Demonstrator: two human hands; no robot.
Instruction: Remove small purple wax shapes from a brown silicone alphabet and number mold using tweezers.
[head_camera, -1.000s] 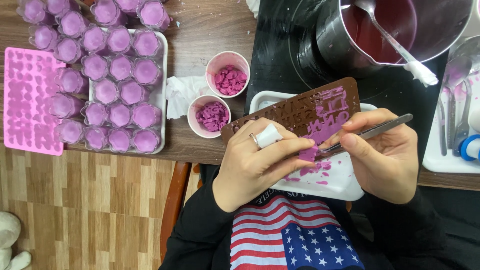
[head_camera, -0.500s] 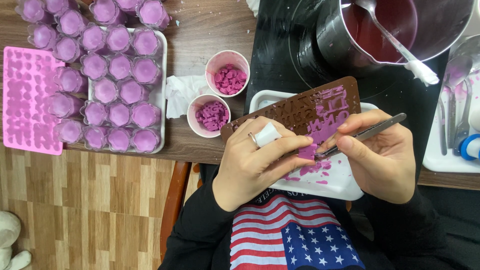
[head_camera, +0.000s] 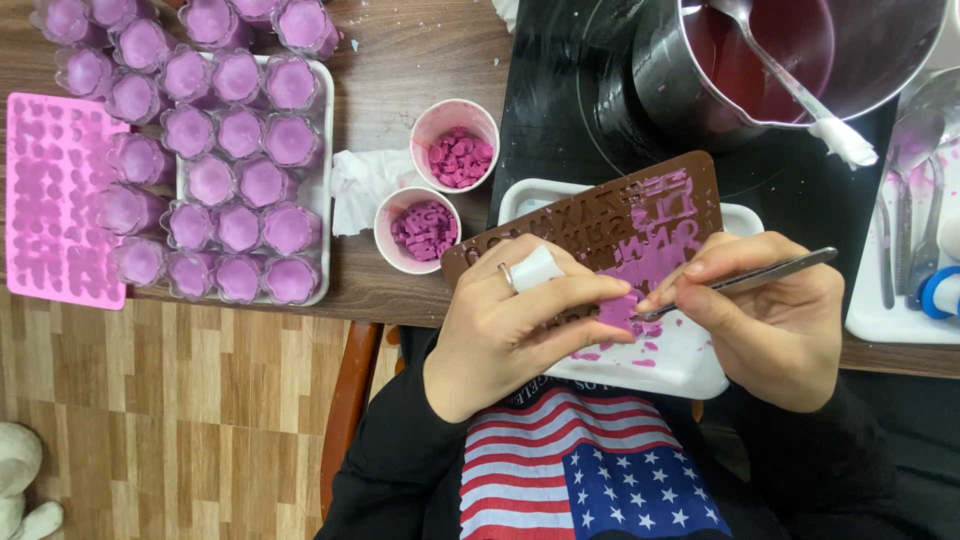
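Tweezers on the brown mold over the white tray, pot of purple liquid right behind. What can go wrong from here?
1. The tweezers in the right hand pick at purple bits in the brown mold; a piece may break or drop outside the white tray.
2. The tray overhangs the table edge toward the lap; pressing down may tip it.
3. The pot stands just behind; lifting the mold may knock its spoon.
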